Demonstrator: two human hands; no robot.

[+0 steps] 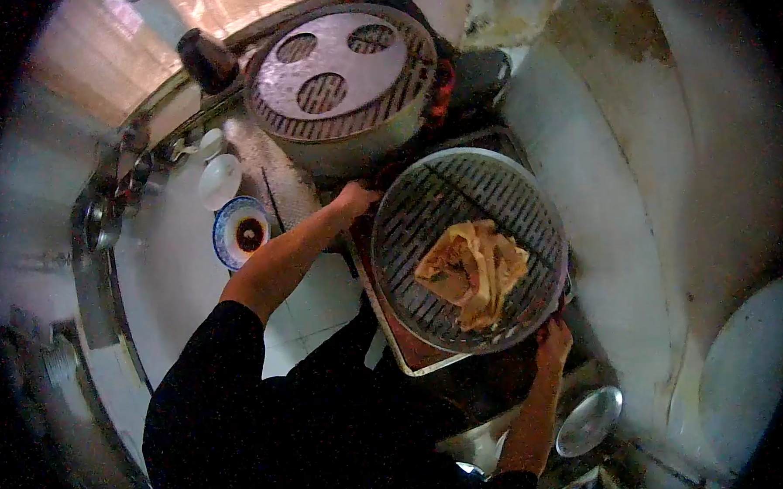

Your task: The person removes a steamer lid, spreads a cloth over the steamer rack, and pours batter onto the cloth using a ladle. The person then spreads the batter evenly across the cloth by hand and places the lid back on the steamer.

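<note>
A large round steamer (pixel 400 235) with a slotted metal floor stands in front of me. On its slots lies a crumpled, folded tan piece (pixel 476 271), cloth or flat food, I cannot tell which. My left hand (pixel 357 200) is closed at the steamer's upper left side, its fingertips partly hidden at the rim. At the lower right side, my right hand (pixel 553 344) closes round the edge or a handle there. Beneath the steamer, the rim of a reddish-brown rectangular tray (pixel 405 353) shows.
Behind stands a big pot (pixel 344 150) with a slotted rack and a metal plate (pixel 348 54) with three round holes. A blue-rimmed bowl of dark sauce (pixel 229 225) and white bowls (pixel 220 182) sit left. A metal lid or dish (pixel 590 421) lies lower right, near the wall.
</note>
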